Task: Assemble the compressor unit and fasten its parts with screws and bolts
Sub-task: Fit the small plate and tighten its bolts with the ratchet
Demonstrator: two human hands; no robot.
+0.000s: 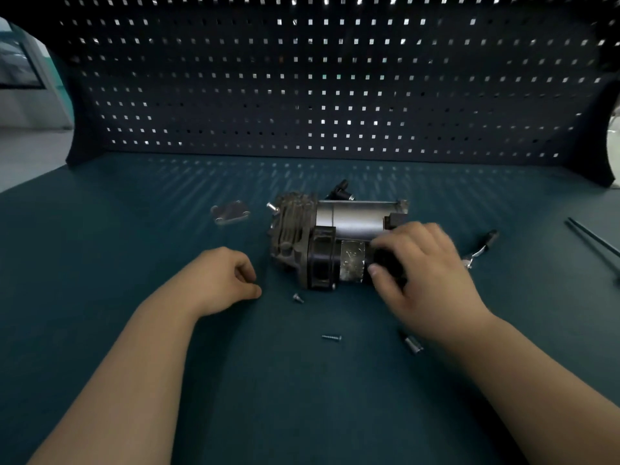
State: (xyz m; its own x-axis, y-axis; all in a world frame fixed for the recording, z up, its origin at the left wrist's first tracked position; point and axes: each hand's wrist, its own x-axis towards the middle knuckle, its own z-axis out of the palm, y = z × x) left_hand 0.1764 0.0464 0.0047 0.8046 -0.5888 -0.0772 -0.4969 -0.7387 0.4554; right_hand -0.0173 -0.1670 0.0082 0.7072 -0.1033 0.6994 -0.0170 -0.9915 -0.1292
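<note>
Compressor (335, 243): worktop (134, 229) centre.
Right hand (426, 276): grip curled round its 3 o'clock end.
Left hand (218, 280): 8 o'clock, grip loosely curled, empty.
Screw (331, 337): 6 o'clock.

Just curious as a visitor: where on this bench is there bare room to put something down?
Bare mat: the strip between pegboard and compressor; the left side beyond the bracket plate; the near edge below the screw. Crowded: around the compressor, with left hand, right hand, bolt and sleeve nearby.

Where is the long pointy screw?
In the head view, the long screw lies on the green table, nearer the person than the compressor and left of the silver sleeve.
</note>
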